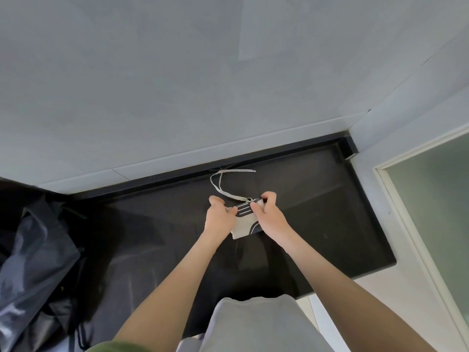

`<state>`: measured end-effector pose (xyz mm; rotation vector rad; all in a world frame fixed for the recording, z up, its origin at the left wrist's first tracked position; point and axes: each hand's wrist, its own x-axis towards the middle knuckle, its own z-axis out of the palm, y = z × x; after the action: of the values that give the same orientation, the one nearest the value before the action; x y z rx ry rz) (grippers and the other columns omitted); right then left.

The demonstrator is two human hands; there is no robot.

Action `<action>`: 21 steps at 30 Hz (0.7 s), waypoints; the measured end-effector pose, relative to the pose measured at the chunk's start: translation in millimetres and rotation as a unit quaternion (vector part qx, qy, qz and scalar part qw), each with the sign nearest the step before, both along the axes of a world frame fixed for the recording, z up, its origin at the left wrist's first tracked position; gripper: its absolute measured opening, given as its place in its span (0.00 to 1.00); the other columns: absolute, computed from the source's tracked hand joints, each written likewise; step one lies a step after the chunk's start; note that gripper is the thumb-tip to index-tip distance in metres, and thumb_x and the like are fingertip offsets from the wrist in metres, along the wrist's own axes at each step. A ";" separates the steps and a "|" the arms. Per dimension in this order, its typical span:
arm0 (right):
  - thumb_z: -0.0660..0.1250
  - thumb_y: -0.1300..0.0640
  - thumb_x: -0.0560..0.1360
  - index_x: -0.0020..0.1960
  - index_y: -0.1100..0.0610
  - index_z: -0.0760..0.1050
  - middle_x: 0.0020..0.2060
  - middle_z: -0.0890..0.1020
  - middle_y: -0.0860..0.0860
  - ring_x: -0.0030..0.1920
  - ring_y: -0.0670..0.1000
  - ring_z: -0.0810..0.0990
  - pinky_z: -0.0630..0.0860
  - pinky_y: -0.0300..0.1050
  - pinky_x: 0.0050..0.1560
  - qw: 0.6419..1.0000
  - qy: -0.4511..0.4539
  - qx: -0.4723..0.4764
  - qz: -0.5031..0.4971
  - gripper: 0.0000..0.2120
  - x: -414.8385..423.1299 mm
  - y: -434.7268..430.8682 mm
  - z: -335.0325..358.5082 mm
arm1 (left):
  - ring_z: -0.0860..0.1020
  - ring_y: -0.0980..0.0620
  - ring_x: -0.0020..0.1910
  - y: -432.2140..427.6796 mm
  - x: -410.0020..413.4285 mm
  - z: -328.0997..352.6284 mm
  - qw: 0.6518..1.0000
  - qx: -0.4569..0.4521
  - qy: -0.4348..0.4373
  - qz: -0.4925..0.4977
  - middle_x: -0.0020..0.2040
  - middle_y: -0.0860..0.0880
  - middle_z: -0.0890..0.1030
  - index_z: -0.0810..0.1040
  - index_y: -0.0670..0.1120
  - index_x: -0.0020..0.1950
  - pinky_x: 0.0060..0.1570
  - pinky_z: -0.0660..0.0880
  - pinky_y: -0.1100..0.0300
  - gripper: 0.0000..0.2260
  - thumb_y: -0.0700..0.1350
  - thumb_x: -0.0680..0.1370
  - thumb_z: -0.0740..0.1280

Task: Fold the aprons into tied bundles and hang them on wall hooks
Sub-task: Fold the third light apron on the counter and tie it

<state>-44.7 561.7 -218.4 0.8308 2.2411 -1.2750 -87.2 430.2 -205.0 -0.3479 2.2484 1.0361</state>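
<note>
1. Currently both grips are closed on the bundle. The left grip (218, 217) pinches its left end. The right grip (270, 217) curls over the right end, fingers on the top edge.
2. Bundle (244, 221): small pale fold with black print, held between the two grips. It is low over the black surface (317, 212); can't tell if it touches.
3. Strap (215, 185): pale tape leaves the bundle's top edge and loops toward the wall (177, 72). Its free ends lie on the surface by the back ledge. It is slack, and no wrap round the bundle is visible.
4. My read: the fold is being compressed ahead of the tie. Tie not done, hanging not started. No hooks in view.
5. Risk: the fold springs open. Cause: one grip has to let go to fetch the strap, leaving one pinch on a multi-layer fold.
6. Risk: uneven or loose tie. Cause: the strap ends lie well apart from the grips, and pulling one end could drag the loop through or skew the bundle.
7. Risk: strap snags on the back ledge when pulled. The ends lie right against it.
8. Risk: the bundle drops off the hook later if the knot leaves no loop to hang from.
9. A dark pile (38, 250) sits at far left, apart from the work, so no interference is likely.
</note>
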 end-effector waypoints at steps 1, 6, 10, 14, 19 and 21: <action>0.58 0.51 0.82 0.62 0.51 0.57 0.49 0.75 0.50 0.44 0.47 0.79 0.79 0.40 0.43 1.000 0.000 0.008 -0.007 0.13 -1.7 -0.8 1.5 | 0.75 0.50 0.43 1.4 -1.5 0.7 1.000 -0.015 -0.002 -0.018 0.50 0.42 0.77 0.63 0.40 0.60 0.42 0.72 0.59 0.12 0.42 0.81 0.63; 0.64 0.46 0.78 0.61 0.57 0.66 0.57 0.72 0.55 0.57 0.54 0.73 0.75 0.50 0.56 0.982 -0.019 0.185 0.038 0.18 -8.3 -4.5 -3.2 | 0.71 0.46 0.61 3.8 0.0 2.8 0.918 -0.292 0.098 -0.250 0.61 0.44 0.74 0.66 0.43 0.66 0.57 0.69 0.54 0.20 0.55 0.81 0.60; 0.65 0.49 0.78 0.65 0.57 0.67 0.59 0.73 0.56 0.58 0.54 0.73 0.75 0.48 0.59 0.981 -0.041 0.187 0.024 0.20 -14.5 -12.7 0.2 | 0.73 0.44 0.61 5.8 -0.5 -0.3 0.947 -0.233 0.027 -0.219 0.63 0.41 0.68 0.63 0.40 0.68 0.57 0.72 0.55 0.22 0.52 0.80 0.63; 0.68 0.55 0.77 0.60 0.57 0.65 0.56 0.75 0.56 0.54 0.53 0.77 0.77 0.48 0.55 0.992 -0.059 0.103 -0.039 0.16 -16.3 -13.3 5.4 | 0.75 0.44 0.59 6.5 -3.8 5.6 0.968 -0.163 -0.032 -0.186 0.63 0.39 0.68 0.62 0.36 0.68 0.56 0.74 0.56 0.22 0.47 0.81 0.63; 0.66 0.57 0.78 0.64 0.55 0.71 0.54 0.76 0.53 0.50 0.50 0.77 0.77 0.42 0.47 0.992 -0.063 -0.037 -0.103 0.15 -15.1 -5.1 22.3 | 0.75 0.49 0.46 -4.5 -16.4 11.3 0.982 -0.055 -0.143 -0.114 0.55 0.43 0.78 0.73 0.39 0.59 0.42 0.71 0.60 0.12 0.46 0.80 0.63; 0.66 0.58 0.78 0.58 0.51 0.72 0.54 0.77 0.52 0.50 0.49 0.78 0.77 0.39 0.44 0.991 -0.028 -0.067 -0.110 0.09 -13.4 -3.4 32.0 | 0.74 0.48 0.50 -3.4 -16.8 19.7 0.979 -0.030 -0.144 -0.142 0.59 0.40 0.78 0.76 0.41 0.60 0.48 0.70 0.58 0.11 0.44 0.81 0.60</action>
<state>-58.1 558.2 -186.4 1.0713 2.0382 -1.4636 -104.0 426.8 -185.3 -0.1814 1.9998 0.7195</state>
